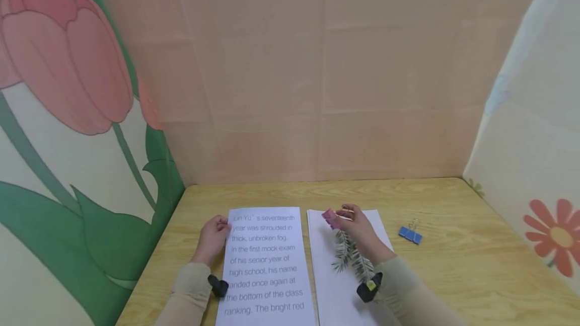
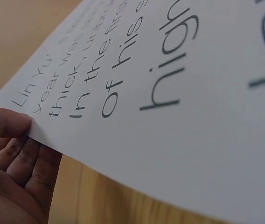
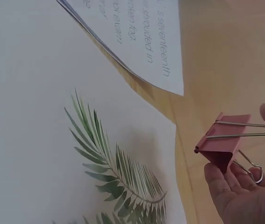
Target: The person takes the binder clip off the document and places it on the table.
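Observation:
My left hand [image 1: 212, 239] pinches the upper left edge of a printed stack of paper [image 1: 265, 265] between thumb and fingers. In the left wrist view that edge of the paper [image 2: 137, 154] is lifted off the table. My right hand [image 1: 362, 235] holds a pink binder clip [image 3: 228, 133] by its wire handles, thumb on one side and fingers on the other. Below this hand lies white paper [image 1: 333, 291] with a printed green leaf branch [image 3: 118, 175]. The clip is above the paper's top end, apart from both stacks.
A blue binder clip [image 1: 410, 235] lies on the wooden table [image 1: 466, 265], right of the leaf-printed paper. A plain pinkish back wall [image 1: 317, 74] and flower-patterned side panels [image 1: 68, 64] enclose the table. A narrow strip of table separates the two paper stacks.

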The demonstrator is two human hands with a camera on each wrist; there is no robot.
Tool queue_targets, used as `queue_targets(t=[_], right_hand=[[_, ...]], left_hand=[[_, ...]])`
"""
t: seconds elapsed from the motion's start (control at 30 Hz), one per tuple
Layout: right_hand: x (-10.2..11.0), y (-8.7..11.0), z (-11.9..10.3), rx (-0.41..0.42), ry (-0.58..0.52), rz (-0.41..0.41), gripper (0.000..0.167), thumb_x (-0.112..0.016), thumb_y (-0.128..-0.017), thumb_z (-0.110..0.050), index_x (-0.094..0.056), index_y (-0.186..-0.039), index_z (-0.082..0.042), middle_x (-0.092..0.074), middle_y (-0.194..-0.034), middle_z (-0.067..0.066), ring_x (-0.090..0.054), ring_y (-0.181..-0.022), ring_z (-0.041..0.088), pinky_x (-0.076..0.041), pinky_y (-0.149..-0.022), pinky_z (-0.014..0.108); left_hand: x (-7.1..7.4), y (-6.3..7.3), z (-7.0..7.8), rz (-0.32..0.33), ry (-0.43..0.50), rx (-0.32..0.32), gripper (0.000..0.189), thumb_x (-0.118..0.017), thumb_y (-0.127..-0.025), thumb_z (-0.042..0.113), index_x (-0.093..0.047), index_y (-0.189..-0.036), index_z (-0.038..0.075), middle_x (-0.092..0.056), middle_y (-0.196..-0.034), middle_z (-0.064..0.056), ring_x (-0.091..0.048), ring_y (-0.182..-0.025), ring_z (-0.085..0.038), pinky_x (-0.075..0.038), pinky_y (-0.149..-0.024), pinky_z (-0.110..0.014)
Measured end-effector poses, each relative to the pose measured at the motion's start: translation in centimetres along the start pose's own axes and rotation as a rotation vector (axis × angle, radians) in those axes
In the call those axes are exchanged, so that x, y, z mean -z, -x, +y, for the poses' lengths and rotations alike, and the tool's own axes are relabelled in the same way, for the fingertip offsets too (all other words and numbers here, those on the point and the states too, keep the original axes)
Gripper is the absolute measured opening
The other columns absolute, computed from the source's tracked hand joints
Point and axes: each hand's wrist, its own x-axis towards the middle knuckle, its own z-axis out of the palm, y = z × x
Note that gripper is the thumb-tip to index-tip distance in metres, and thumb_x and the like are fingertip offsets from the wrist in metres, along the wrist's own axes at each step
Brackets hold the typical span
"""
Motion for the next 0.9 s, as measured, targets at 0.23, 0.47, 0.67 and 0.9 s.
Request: queue_targets(t=[0.23,0.47,0.67,0.9], right_hand=[[0.5,0.3,0.3,-0.016,-0.065,0.016,0.073,-0.071,-0.098,-0.019,-0.028,-0.150,0.008,-0.043,-0.146,0.032,-0.045,-0.134,0.044,-0.039,-0.111,0.054],[1.1,0.4,0.7,0.011,-0.084,0.038,0.067,-0.068,-0.100,-0.014,-0.030,-0.148,0.013,-0.046,-0.141,0.031,-0.051,-0.127,0.040,-0.051,-0.094,0.032],[1.8,0.3,1.2,-0.007,-0.103,0.049,0.067,-0.063,-0.103,-0.014,-0.026,-0.152,0.013,-0.042,-0.146,0.032,-0.048,-0.131,0.041,-0.054,-0.095,0.031],[2.7,0.7,1.1,-0.036,-0.073,0.052,0.074,-0.067,-0.103,-0.025,-0.026,-0.152,0.012,-0.041,-0.146,0.031,-0.050,-0.130,0.040,-0.049,-0.104,0.045]], left_hand=[[0.1,0.3,0.1,-0.001,-0.013,0.003,0.009,-0.055,-0.104,0.007,-0.062,-0.108,0.003,-0.070,-0.097,-0.010,-0.064,-0.086,-0.023,-0.050,-0.076,-0.036],[0.2,0.4,0.1,-0.003,-0.009,0.021,0.009,-0.054,-0.105,0.007,-0.062,-0.109,0.004,-0.070,-0.099,-0.010,-0.063,-0.086,-0.023,-0.051,-0.077,-0.037],[0.1,0.4,0.1,-0.003,-0.021,0.030,0.009,-0.055,-0.104,0.008,-0.062,-0.109,0.004,-0.070,-0.101,-0.010,-0.064,-0.088,-0.023,-0.051,-0.079,-0.038],[-0.1,0.3,0.2,0.006,-0.039,0.041,0.010,-0.055,-0.105,0.008,-0.063,-0.110,0.004,-0.070,-0.104,-0.011,-0.064,-0.090,-0.024,-0.052,-0.081,-0.038]])
